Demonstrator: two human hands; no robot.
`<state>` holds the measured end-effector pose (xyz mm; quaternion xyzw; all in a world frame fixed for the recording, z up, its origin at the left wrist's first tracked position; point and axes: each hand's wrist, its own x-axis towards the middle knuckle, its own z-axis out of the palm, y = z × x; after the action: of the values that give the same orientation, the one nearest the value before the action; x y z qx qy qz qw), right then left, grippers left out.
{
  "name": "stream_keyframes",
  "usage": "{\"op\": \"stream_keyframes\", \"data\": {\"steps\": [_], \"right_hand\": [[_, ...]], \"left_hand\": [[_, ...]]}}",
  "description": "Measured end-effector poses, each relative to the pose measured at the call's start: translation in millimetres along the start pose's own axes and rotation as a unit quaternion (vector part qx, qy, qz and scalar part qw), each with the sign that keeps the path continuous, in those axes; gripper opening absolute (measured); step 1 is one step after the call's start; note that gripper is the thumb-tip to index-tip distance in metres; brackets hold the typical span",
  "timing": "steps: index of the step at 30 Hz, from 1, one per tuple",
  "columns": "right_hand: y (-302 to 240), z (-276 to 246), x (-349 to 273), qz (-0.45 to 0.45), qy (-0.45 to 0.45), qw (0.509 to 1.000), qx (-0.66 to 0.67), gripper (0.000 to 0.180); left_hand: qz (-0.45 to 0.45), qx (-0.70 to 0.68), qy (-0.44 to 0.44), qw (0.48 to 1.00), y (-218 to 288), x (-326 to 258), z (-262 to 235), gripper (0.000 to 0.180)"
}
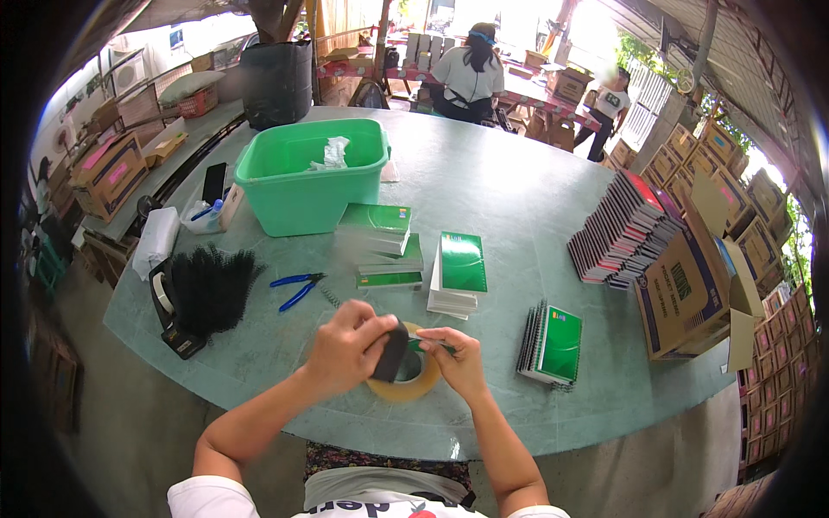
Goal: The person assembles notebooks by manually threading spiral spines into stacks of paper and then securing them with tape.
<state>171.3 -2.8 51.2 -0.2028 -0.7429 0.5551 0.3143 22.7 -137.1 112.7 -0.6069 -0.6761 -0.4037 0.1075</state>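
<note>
My left hand [350, 345] is closed on a dark flat piece [393, 352] with a rounded end, held tilted up over the table. Between the fingertips of my right hand [458, 358] is a thin green-edged piece [419, 344]; whether it joins the dark piece I cannot tell. Just below both hands lies a wide roll of yellowish tape [404, 390], partly covered by them. Beyond them are stacks of green-covered notebooks [463, 262] without visible coils, and a loose coil [330, 298]. Spiral-bound green notebooks [560, 344] stand in a pile to the right.
Blue-handled pliers [296, 289], a heap of black coils [211, 289] and a tape dispenser [177, 324] lie left. Behind is a green tub [302, 186]. A tall notebook stack [617, 229] and an open carton [682, 285] stand right. Two people [471, 73] are farther off.
</note>
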Motion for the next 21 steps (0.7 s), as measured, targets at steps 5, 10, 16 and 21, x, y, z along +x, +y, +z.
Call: {"op": "stream_keyframes", "data": {"steps": [5,10,16,21], "right_hand": [[-22,-5,6,-0.198,0.041,0.932,-0.302,0.021],[-29,30,17,-0.210,-0.026,0.889,-0.407,0.038],[-31,27,23,-0.201,-0.053,0.873,-0.442,0.027],[-31,24,19,-0.206,-0.015,0.891,-0.404,0.024]], "left_hand": [[-0.107,-0.058,-0.042,0.992,-9,-6,-19,0.030],[-0.116,0.083,-0.198,0.970,-57,-56,-17,0.028],[0.088,0.136,0.001,0.987,-16,-3,-23,0.031],[0.005,-0.060,-0.084,0.995,-53,-18,-4,0.030]]}}
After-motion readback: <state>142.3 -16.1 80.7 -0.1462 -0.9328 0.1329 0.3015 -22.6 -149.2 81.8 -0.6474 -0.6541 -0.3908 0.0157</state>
